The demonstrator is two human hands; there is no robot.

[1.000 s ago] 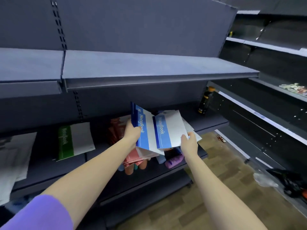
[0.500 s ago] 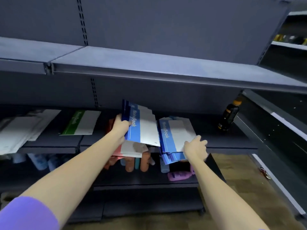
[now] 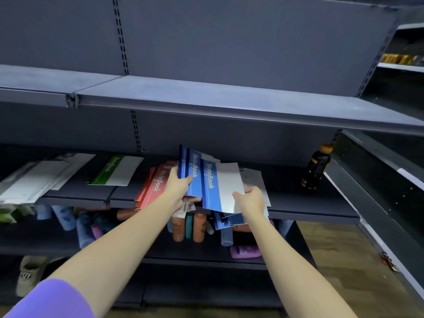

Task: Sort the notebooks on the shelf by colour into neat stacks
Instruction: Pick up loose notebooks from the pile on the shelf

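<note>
Head view, looking down along both bare forearms at a dark grey store shelf [image 3: 298, 203]. Left hand [image 3: 177, 187] up at the middle, thumb and fingers clamped on the spine edge of a fan of blue notebooks [image 3: 195, 177], lifted and tilted above the shelf board. Right hand [image 3: 251, 199] just beside, fingers curled round the lower right corner of the front blue-and-white notebook [image 3: 220, 187], the word "NoteBook" readable down its blue band. Below that, more blue notebooks [image 3: 229, 220] poking out past the shelf's front lip, under the right wrist. Immediately left of the left hand, a slumped pile of red notebooks [image 3: 153, 187], lying on the shelf and overhanging its edge. Further left, apart from the red pile, a single green-and-white notebook [image 3: 117, 171] flat on the board. At far left, a loose spread of white-looking sheets or covers [image 3: 39, 177], colour band not visible. To the right, standing upright and well apart from the hands, a dark bottle with an orange cap [image 3: 316, 167]. On the lower shelf, a jumble of bottles: blue ones [image 3: 66, 218] at left, brown ones [image 3: 198, 227] under the hands, a pink one [image 3: 245, 251] lying on its side. Purple sleeve [image 3: 52, 299] at bottom left. A pale shoe [image 3: 28, 274] on the floor at lower left.
</note>
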